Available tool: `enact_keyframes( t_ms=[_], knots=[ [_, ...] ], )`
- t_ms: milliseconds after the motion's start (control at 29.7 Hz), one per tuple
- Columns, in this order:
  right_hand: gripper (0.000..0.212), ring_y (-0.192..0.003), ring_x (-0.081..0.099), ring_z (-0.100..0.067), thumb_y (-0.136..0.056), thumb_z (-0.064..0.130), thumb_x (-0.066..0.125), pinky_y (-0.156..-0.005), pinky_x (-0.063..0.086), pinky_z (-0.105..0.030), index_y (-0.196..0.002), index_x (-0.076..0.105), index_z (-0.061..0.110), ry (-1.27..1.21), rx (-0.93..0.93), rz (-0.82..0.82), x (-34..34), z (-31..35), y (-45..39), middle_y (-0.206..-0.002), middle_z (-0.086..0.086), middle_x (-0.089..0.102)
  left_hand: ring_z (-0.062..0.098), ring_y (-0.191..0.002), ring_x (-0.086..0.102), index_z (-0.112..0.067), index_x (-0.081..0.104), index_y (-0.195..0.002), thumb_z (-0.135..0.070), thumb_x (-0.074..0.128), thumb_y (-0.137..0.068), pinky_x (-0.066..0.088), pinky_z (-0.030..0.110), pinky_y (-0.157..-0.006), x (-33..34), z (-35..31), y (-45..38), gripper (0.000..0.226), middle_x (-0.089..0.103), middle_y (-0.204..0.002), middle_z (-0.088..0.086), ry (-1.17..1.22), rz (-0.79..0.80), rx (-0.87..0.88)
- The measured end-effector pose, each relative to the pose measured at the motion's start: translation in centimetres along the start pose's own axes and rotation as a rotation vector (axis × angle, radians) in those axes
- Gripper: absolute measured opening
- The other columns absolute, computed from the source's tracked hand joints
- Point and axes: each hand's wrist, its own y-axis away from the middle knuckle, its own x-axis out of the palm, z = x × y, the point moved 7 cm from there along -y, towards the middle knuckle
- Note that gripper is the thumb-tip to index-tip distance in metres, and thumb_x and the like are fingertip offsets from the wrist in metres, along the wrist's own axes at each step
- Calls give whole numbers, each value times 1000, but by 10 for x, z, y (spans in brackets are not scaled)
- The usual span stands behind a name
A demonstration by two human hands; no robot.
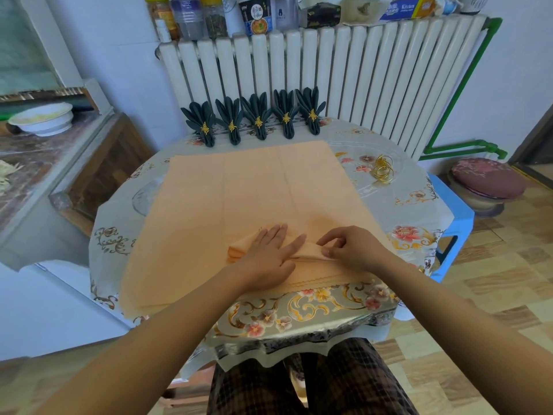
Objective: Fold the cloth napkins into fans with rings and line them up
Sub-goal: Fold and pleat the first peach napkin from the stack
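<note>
L hand [270, 248] flat, pressing pleats; R hand [348, 250] pinching fold edge. Orange napkin [254, 187] soft, limp, prob slips — grip at near pleat stack.

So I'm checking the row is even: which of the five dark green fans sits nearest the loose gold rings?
The rightmost fan, at the row's end closest to the gold rings.

Both forearms are bare from the lower edge of the view to the wrists, with no sleeve showing on either. The left hand [270, 250] and the right hand [353, 250] wear no gloves, rings, watch or bracelet. The legs are covered by dark brown trousers [344, 381] checked with thin lighter lines.
</note>
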Motion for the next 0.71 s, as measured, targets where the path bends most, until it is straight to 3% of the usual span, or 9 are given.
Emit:
enact_keyframes(
  t_ms=[101, 168, 303, 370, 471, 707],
  knots=[
    [14, -69, 49, -3, -82, 24, 71, -57, 34, -20, -96, 67, 25, -44, 58, 46, -3, 3, -5, -77, 8, 55, 19, -146, -19, -38, -6, -150, -32, 24, -101, -13, 39, -118, 0, 0, -1, 58, -18, -159, 9, -7, 6, -4],
    [12, -72, 50, -9, -81, 19, 72, -59, 34, -22, -88, 65, 26, -34, 20, -10, -4, 6, -4, -79, 8, 53, 19, -146, -17, -38, -5, -150, -38, 22, -102, -13, 38, -118, 1, 0, -2, 55, -16, -159, 8, -16, 9, -7],
    [11, -75, 54, -18, -79, 10, 71, -68, 35, -23, -84, 76, 18, 196, -444, -348, -1, 26, 21, -77, 4, 62, 19, -147, -14, -37, -3, -151, -42, 22, -103, -11, 37, -118, 0, 4, -6, 54, -12, -160, 9, -51, 15, 6],
    [15, -72, 57, -23, -76, 15, 69, -66, 43, -28, -88, 77, 14, 304, -597, -418, 5, 28, 34, -76, 1, 66, 20, -147, -11, -37, -2, -151, -40, 24, -103, -9, 38, -119, -1, 5, -7, 55, -9, -160, 9, -78, 24, 17],
    [24, -74, 58, -23, -72, 23, 71, -67, 45, -32, -94, 76, 16, 333, -604, -408, 8, 22, 36, -78, 3, 67, 21, -148, -7, -36, 0, -152, -36, 28, -104, -3, 38, -120, -6, 7, -10, 55, -6, -161, 8, -115, 71, 30],
    [28, -66, 63, -20, -60, 13, 87, -67, 40, -24, -85, 77, 15, 403, -628, -424, 7, 25, 29, -69, 1, 67, 20, -146, 14, -25, 9, -153, -28, 32, -104, 16, 34, -118, -22, -1, -16, 54, 13, -160, 6, -265, 54, 109]
  ],
)
